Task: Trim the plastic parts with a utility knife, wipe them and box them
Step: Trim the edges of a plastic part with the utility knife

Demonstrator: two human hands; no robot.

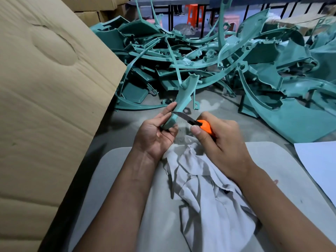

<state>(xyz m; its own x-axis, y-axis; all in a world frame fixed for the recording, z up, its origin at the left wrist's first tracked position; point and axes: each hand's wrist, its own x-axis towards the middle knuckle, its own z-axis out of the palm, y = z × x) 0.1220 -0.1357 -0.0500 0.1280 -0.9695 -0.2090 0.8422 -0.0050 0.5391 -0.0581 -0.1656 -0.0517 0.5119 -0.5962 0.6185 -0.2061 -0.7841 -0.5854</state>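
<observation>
Steel-bladed knife (198, 123) meets curved, matte teal plastic part (183, 99).

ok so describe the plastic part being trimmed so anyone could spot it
In front of the big heap of teal plastic parts, look just above the grey rag. The narrow curved teal part is the only one gripped in the left hand, with the utility knife blade against it.

Dark print on top cardboard box (94, 1) — cut off, unreadable
</observation>
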